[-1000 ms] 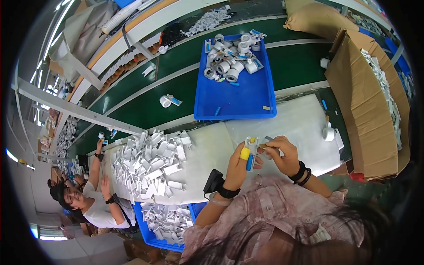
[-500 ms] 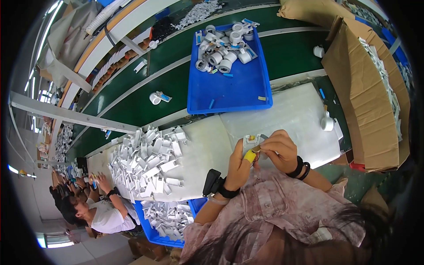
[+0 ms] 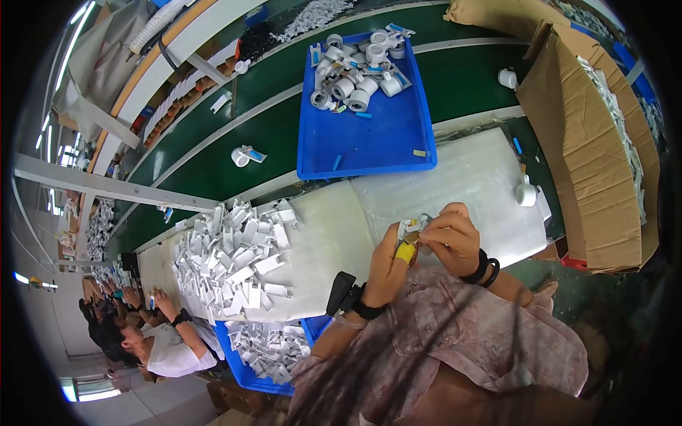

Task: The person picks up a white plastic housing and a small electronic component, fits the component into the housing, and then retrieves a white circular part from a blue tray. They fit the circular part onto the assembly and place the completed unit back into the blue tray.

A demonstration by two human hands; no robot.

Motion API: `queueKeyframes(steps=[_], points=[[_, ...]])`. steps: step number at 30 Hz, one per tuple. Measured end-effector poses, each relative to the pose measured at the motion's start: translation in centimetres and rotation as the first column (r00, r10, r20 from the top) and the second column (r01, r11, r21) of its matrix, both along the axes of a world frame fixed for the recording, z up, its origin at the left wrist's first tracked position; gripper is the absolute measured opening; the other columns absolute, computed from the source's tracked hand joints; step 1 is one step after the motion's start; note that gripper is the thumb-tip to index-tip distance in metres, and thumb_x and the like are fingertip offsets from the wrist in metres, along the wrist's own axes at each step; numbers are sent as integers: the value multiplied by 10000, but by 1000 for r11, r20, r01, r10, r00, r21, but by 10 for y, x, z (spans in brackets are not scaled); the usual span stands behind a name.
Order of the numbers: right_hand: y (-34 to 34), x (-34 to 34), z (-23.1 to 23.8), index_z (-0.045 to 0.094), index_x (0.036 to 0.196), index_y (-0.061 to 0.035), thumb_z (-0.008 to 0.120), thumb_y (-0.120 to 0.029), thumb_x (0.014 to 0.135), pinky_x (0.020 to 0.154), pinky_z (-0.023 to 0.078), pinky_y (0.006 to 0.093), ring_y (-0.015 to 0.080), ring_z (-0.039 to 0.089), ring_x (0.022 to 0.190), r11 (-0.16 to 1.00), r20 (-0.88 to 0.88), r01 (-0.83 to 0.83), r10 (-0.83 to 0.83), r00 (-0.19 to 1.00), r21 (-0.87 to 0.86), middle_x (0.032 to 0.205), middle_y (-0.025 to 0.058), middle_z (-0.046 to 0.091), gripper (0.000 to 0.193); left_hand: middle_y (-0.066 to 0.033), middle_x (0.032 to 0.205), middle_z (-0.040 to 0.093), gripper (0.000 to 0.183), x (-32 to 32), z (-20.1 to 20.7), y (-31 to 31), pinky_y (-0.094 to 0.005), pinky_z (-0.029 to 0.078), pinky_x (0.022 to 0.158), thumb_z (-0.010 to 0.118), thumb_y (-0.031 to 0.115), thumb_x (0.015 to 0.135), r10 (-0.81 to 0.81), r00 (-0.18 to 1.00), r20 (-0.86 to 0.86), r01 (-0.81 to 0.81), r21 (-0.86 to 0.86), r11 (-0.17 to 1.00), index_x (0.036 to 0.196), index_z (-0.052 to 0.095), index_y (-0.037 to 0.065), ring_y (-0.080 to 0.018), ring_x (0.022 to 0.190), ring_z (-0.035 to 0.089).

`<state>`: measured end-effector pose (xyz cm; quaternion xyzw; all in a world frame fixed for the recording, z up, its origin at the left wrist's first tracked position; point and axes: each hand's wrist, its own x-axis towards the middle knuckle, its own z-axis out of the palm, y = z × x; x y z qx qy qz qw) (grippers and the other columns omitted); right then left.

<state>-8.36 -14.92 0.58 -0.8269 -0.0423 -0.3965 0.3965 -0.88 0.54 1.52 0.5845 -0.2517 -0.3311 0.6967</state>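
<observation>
In front of my chest, my left hand (image 3: pixel 387 273) is closed around a small white plastic housing (image 3: pixel 407 228), with a yellow covering (image 3: pixel 406 252) on the thumb. Bits of yellow and brown show inside the housing. My right hand (image 3: pixel 455 238) meets it from the right, its thumb and fingers pinched at the housing's edge. What sits between those fingertips is too small to make out. Both hands are above the near edge of the pale work mat (image 3: pixel 327 220). To their left lies a heap of white plastic pieces (image 3: pixel 238 252).
A blue tray (image 3: pixel 366 145) with white round assemblies stands beyond the mat. At right is a tall cardboard box (image 3: pixel 579 149); a white round part (image 3: pixel 525 192) lies before it. A blue bin (image 3: pixel 263 380) of white pieces sits lower left. Another person (image 3: pixel 174 348) works at far left.
The housing has turned slightly between my fingers. Both hands stay close together in nearly the same place. The whole view has shifted a little.
</observation>
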Motion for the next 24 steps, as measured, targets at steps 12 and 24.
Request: queueKeyframes(steps=[12, 24], points=[[-1, 0, -1, 690, 880, -98, 759, -21, 687, 778, 387, 345, 187, 539, 735, 999, -13, 11, -12, 1000, -44, 809, 14, 625, 219, -68, 838, 576, 360, 3, -1, 4, -249, 447, 663, 386, 29, 886, -24, 993, 115, 18, 49, 999, 1229, 469, -37, -116, 721, 528], [1, 4, 6, 679, 865, -92, 765, -37, 679, 744, 370, 334, 157, 546, 665, 997, -6, 4, -4, 1000, -72, 770, 7, 638, 212, -176, 1054, 611, 378, -1, -9, 7, -316, 468, 837, 512, 52, 889, 12, 986, 168, -35, 135, 990, 1255, 470, -35, -247, 944, 614]])
